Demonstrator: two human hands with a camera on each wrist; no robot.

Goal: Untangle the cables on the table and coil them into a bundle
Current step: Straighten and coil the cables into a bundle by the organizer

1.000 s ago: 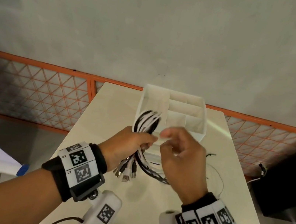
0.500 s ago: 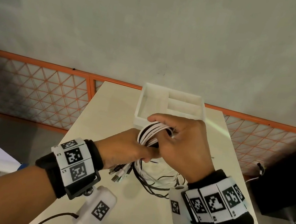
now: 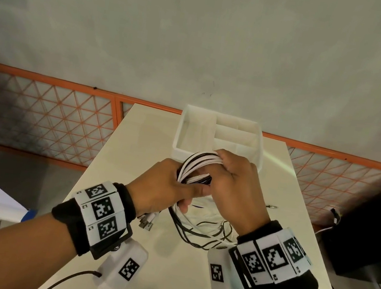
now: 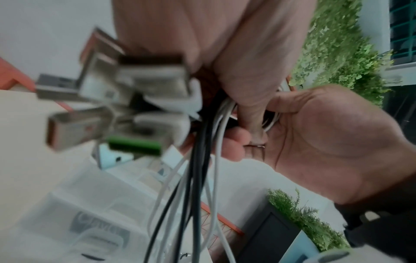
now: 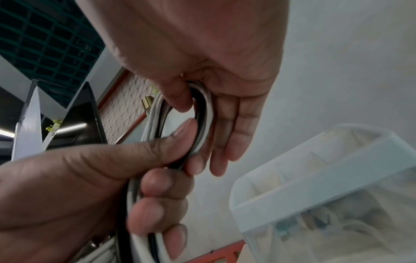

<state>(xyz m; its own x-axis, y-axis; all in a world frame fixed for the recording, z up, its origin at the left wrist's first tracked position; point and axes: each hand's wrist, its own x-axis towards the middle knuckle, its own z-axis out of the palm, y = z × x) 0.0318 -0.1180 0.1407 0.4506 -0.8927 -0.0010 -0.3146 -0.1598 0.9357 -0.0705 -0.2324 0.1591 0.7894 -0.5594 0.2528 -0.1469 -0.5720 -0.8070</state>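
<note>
A bundle of black and white cables (image 3: 197, 168) is held in the air above a pale table (image 3: 117, 157), between two bare hands. The left hand (image 3: 162, 187) is closed around the lower part of the bundle, with the thumb pressed across the strands. The right hand (image 3: 232, 186) is laid over the top of the looped part, its fingers curled round the arch of the loop. In the right wrist view, the loop (image 5: 202, 113) is seen passing between the right hand's thumb and fingers, while the left hand's fingers (image 5: 157, 185) are wrapped round the strands lower down. In the left wrist view, a blurred cluster of USB plugs (image 4: 126, 99) is seen sticking out beside the left hand's grip, and loose strands (image 4: 198, 178) hang down from it. Slack black and white lengths (image 3: 202, 233) trail onto the table just below the hands. A white divided tray (image 3: 181, 133) stands on the table just behind the hands. Marker-printed bands are worn on both wrists.
</note>
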